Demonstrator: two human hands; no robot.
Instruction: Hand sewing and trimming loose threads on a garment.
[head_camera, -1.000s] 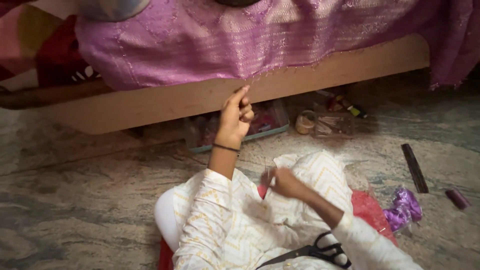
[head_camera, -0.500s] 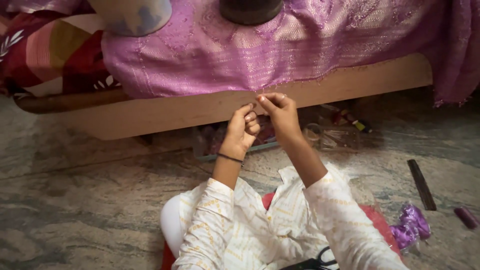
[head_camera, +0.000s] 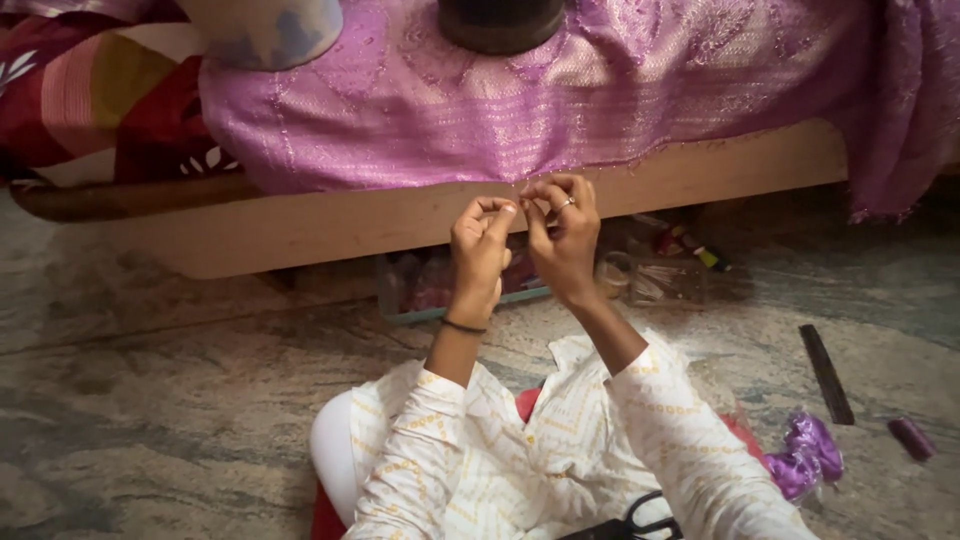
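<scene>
Purple cloth (head_camera: 560, 110) edge btwn both hands (head_camera: 525, 235)

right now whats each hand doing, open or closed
Left hand: raised, fingers pinched together; what they pinch is too small to tell.
Right hand: raised beside it, fingertips pinched close to the left's; nothing visible in its grip.

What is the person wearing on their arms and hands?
Both arms wear white sleeves with a thin yellow zigzag pattern, pushed back toward the elbows. The left hand has a thin dark band around its wrist. The right hand wears a small pale ring on one finger. No gloves.
</scene>
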